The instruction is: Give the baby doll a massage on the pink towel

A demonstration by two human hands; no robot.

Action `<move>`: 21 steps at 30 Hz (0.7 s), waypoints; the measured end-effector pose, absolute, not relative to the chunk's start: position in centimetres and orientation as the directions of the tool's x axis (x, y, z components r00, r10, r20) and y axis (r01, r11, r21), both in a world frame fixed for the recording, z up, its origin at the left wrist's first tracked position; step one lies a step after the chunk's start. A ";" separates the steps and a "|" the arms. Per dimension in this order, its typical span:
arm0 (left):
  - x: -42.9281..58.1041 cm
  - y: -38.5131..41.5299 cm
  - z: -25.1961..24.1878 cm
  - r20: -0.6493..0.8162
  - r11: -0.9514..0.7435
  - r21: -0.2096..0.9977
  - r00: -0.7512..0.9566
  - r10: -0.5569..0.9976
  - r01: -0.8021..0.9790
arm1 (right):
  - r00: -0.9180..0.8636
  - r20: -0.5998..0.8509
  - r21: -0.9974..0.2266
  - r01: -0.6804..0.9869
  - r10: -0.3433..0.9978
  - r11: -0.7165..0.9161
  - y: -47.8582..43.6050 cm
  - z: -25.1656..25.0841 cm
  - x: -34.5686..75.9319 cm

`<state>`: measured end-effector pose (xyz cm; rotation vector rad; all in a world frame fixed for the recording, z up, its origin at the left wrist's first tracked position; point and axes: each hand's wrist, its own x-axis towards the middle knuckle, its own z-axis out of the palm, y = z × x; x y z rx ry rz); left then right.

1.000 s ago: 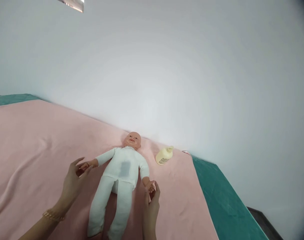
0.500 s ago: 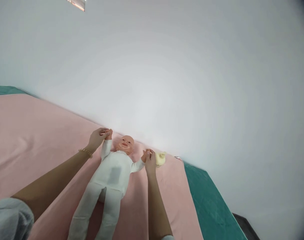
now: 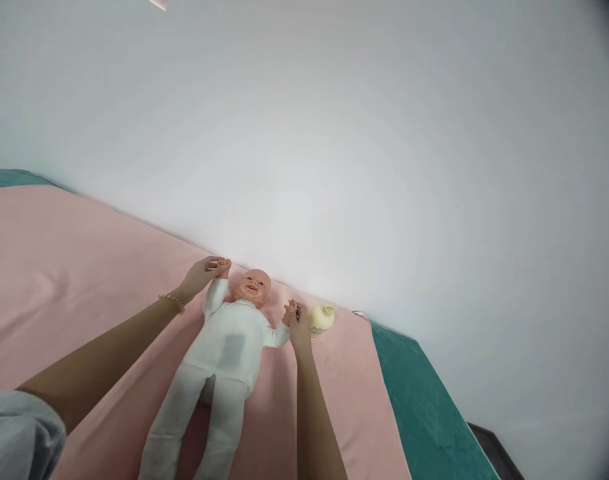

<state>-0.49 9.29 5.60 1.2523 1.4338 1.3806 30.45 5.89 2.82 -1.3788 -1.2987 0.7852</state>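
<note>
A baby doll (image 3: 239, 337) with a white cloth body and a bare plastic head lies on its back on a pink sheet (image 3: 109, 267). A grey patch marks its belly. My left hand (image 3: 201, 277) is closed with its fingertips round the doll's raised hand on the left. On the other side, my right hand (image 3: 300, 327) pinches the doll's other hand, which is held out sideways. Just right of my right hand sits a pale yellow bottle (image 3: 323, 318), its lower part partly hidden by that hand.
A white wall (image 3: 334, 167) rises directly behind the doll's head. Green cloth (image 3: 424, 400) shows beyond the pink sheet at the right and at the far left. A dark edge (image 3: 494, 450) lies at the lower right.
The doll's two hands, held in mine, have come slightly inward toward its head. The view has shifted a little.
</note>
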 end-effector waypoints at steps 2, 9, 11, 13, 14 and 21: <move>-0.8 8.3 6.5 0.129 -0.082 0.979 -0.252 0.959 0.188 | 0.183 0.204 -0.939 0.314 0.962 0.139 4.3 3.9 30.6; -2.1 1.3 8.0 0.233 -0.096 0.913 -0.315 0.920 0.397 | 0.223 0.215 -0.892 0.441 0.951 0.098 -4.3 5.7 30.2; -2.6 -0.9 7.5 0.253 -0.070 0.873 -0.324 0.912 0.483 | 0.224 0.195 -0.862 0.503 0.955 0.058 -6.8 5.3 29.9; -3.1 -2.9 6.5 0.236 -0.025 0.850 -0.339 0.911 0.526 | 0.223 0.162 -0.824 0.567 0.961 0.008 -8.8 4.6 29.6; -3.3 -3.9 5.9 0.213 0.005 0.850 -0.352 0.912 0.527 | 0.233 0.144 -0.811 0.584 0.962 -0.021 -9.7 4.1 29.5; -3.4 -9.7 1.3 0.019 0.223 0.838 -0.435 0.900 0.498 | 0.336 0.021 -0.843 0.513 0.942 -0.164 -14.0 0.4 28.1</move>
